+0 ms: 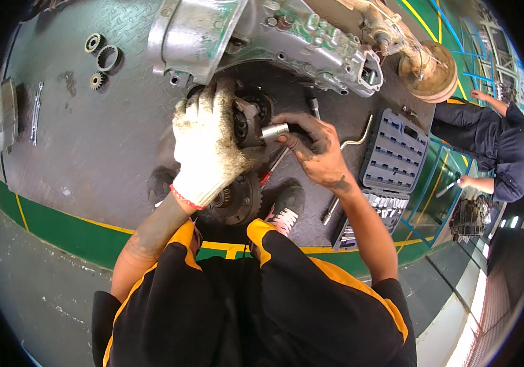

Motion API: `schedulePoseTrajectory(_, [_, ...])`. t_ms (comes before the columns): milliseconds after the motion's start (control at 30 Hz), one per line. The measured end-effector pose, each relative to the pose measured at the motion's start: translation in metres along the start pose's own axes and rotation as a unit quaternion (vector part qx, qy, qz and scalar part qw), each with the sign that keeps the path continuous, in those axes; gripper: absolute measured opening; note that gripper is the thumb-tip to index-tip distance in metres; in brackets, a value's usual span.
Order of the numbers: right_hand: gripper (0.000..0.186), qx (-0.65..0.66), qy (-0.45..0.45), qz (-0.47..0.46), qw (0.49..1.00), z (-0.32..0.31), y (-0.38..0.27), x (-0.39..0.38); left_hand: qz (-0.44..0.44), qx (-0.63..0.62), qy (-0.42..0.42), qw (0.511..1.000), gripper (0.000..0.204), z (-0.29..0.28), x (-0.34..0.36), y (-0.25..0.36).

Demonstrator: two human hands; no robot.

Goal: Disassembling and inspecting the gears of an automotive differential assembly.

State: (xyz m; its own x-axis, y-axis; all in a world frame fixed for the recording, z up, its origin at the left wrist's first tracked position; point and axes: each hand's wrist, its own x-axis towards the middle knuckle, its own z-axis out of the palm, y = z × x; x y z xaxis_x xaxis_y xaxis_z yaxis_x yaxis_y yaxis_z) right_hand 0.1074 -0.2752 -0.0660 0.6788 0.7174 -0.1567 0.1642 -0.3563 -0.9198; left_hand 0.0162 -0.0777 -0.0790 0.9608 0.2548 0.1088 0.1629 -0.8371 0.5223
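Observation:
A dark, greasy differential assembly (251, 125) stands in front of me, with a large toothed ring gear (247, 199) at its near end. My left hand (208, 137), in a soiled white knit glove with a red cuff, is wrapped over the assembly's left side; its fingertips are partly hidden. Bare and smudged with grease, my right hand (317, 147) pinches a short silver socket (275, 131) between thumb and fingers, close to the assembly's right side. A red-handled tool (266, 178) lies just below that hand, partly covered.
Beyond the assembly lies a large metal gearbox housing (274, 46). At right are an open socket case (394, 150), a bent bar (360, 137) and a brake drum (427, 73). Loose gears (109, 58) and wrenches (36, 113) lie left. Another person (488, 144) works at far right.

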Motion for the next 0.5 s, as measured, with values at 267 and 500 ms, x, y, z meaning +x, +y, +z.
schedulePoseTrajectory(267, [0.019, -0.346, -0.071, -0.168, 0.92, -0.007, 0.012, 0.024, -0.002, 0.002, 0.011, 1.0, 0.113, 0.004, -0.002, 0.001])
schedulePoseTrajectory(500, [0.035, -0.28, -0.098, 0.08, 0.952, 0.002, -0.012, 0.038, -0.016, -0.005, 0.007, 1.0, 0.117, 0.003, -0.001, 0.001])
